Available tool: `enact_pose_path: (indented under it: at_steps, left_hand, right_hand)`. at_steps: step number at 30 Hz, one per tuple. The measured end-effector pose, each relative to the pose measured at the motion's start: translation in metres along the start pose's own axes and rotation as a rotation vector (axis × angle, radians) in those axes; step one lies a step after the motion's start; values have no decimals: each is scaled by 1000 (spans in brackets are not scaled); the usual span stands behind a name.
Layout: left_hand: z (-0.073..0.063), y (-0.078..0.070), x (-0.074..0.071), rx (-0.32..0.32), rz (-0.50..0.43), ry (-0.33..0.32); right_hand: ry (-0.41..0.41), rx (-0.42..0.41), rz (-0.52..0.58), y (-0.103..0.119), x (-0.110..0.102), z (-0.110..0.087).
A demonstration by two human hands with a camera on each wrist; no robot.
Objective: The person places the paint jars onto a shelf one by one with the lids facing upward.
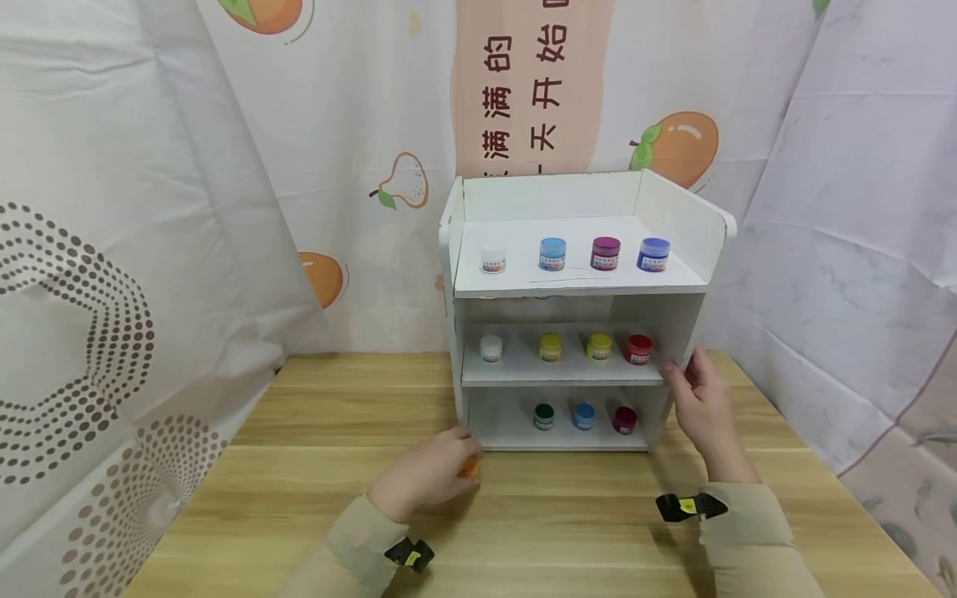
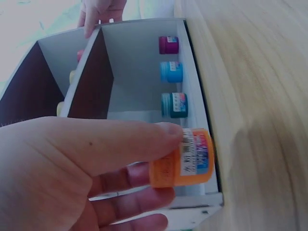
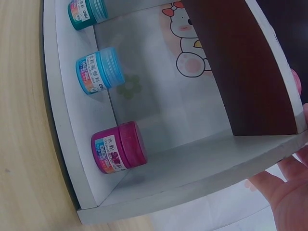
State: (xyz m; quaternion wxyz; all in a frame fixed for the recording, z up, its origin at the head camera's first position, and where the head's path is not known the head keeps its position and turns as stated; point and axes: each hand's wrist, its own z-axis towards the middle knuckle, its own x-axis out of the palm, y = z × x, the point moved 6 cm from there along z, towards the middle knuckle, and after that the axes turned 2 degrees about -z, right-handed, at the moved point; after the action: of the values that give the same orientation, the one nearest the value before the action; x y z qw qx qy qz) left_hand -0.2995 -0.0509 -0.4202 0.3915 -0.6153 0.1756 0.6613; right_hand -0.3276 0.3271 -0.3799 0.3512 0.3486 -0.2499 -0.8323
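Observation:
Between thumb and fingers my left hand [image 1: 434, 469] pinches an orange paint jar [image 2: 185, 159], held at the lower left front of a white shelf unit [image 1: 553, 291]. On the bottom shelf stand a dark green jar [image 1: 544, 416], a blue jar [image 1: 584, 415] and a magenta jar [image 1: 624, 419]. My right hand [image 1: 704, 403] holds the right side panel of the unit, its thumb near the front edge at the middle shelf. In the right wrist view, fingers [image 3: 284, 180] lie against the outside of that panel.
The middle shelf bears a white jar [image 1: 491, 348], two yellow jars [image 1: 550, 347] and a red jar [image 1: 639, 349]. Several jars, among them a purple one [image 1: 605, 253], line the top. Under the unit is a wooden table [image 1: 336, 415]; a printed cloth [image 1: 374, 108] hangs behind.

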Motion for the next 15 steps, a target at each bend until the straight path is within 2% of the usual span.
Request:
enact_pose_path:
  at_steps: [9,15]
  left_hand:
    - [24,-22,-9,73,49,-40]
    - [51,-26,-5,44,94,-4]
  right_hand:
    - [2,-10,28,2,-1,3]
    - [10,-5,18,1,-2,3]
